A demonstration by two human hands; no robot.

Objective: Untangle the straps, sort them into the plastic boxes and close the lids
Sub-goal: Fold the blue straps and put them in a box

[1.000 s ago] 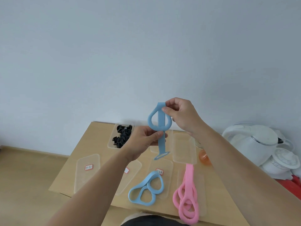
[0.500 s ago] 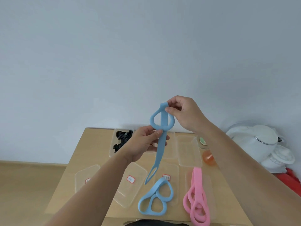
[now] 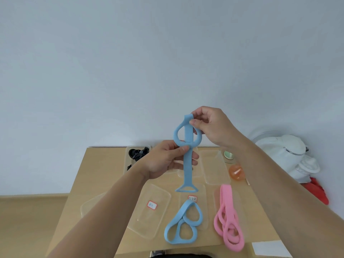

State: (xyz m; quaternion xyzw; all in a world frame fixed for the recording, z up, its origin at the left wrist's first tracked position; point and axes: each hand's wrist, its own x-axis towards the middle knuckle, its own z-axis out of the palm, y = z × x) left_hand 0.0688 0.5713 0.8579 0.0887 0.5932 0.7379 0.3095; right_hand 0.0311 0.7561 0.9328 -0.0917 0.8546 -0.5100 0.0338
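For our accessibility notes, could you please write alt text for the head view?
A person holds a blue strap up over a wooden table: right hand pinching its top end, left hand gripping below its loop. Another looped blue strap, pink straps and clear plastic boxes lie on the table.

Matt rubbery blue strap (image 3: 187, 157), clear glossy plastic lids (image 3: 152, 211), smooth wooden table (image 3: 96, 175)
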